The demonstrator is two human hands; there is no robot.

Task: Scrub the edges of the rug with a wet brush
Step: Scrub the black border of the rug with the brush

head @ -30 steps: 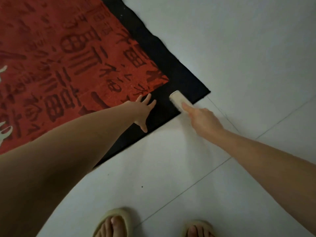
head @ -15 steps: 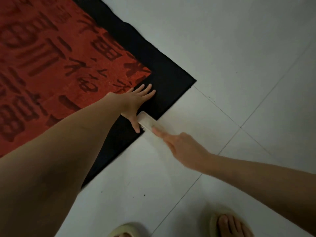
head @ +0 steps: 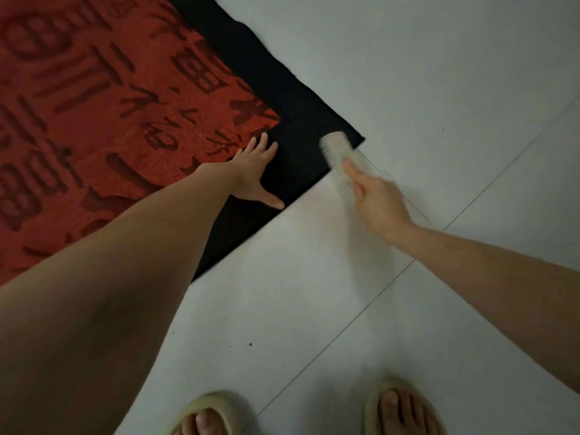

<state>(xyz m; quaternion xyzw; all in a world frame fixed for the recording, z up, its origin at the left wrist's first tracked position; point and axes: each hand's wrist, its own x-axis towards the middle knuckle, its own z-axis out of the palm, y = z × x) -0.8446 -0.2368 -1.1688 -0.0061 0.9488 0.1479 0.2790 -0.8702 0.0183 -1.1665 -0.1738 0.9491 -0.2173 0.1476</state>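
Note:
A red rug with dark characters and a black border lies on the white tiled floor, its corner pointing right. My left hand lies flat on the black border near the corner, fingers spread and thumb out. My right hand grips a pale scrubbing brush, index finger stretched along its back. The brush head sits on the black border close to the rug's corner, and it looks blurred.
White floor tiles with thin grout lines surround the rug. My two feet in pale slippers stand at the bottom edge. A few dark specks lie on the tile near my left forearm.
The brush has travelled along the lower border from beside my left thumb back out to the rug's corner. My left hand still presses the border.

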